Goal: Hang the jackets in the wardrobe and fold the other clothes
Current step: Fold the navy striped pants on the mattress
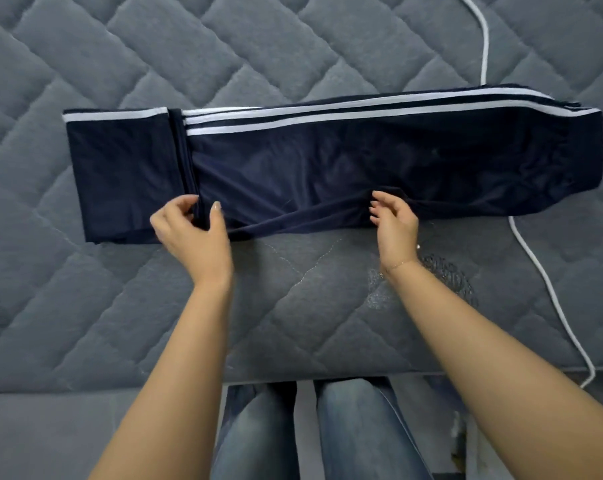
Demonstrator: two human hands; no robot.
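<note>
**Folding the track pants neatly**

The navy track pants (328, 157) lie across the grey mattress (293, 306). Our left hand (192, 230) pinches the folded hem, our right hand (395, 220) grips the near edge – we should pull evenly, keeping the stripes aligned.

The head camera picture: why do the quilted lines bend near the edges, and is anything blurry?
Head view: wide-angle lens bows the grey quilted mattress at the edges; light soft and even; navy white-striped track trousers dark, their folds hard to read.
</note>
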